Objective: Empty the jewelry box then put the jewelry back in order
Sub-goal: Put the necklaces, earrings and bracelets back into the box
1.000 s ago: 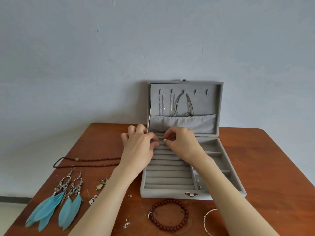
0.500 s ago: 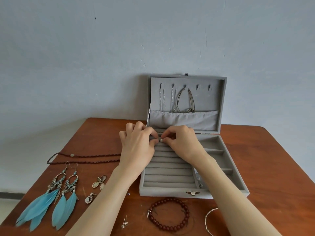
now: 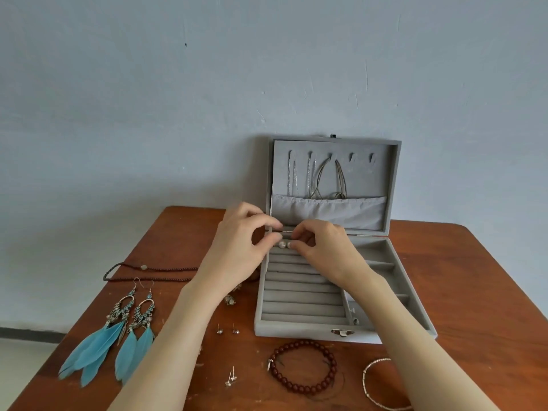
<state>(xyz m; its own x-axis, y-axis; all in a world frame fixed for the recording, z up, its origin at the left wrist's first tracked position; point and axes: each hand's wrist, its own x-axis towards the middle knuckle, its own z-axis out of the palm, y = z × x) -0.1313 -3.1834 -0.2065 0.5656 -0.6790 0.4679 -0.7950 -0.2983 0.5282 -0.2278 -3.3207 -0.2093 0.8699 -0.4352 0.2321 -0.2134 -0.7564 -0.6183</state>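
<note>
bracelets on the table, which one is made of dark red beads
The beaded bracelet, in front of the box's clasp. The other bracelet, toward the right, is a thin silver band.

**Clearance around the box**

Open grey velvet jewelry box (image 3: pixel 394 295) sits centre-right, upright lid (image 3: pixel 393 179) walling off the far side. Both hands block the far ring rows; near rows are open from above. Near edge cluttered: dark red bead bracelet (image 3: pixel 302 366), silver bangle (image 3: pixel 374 381), small silver studs (image 3: pixel 227 330). Left strip taken by blue feather earrings (image 3: pixel 118 336) and dark beaded cord necklace (image 3: pixel 148 272). Bare wooden table (image 3: pixel 474 277) right of the box.
</note>
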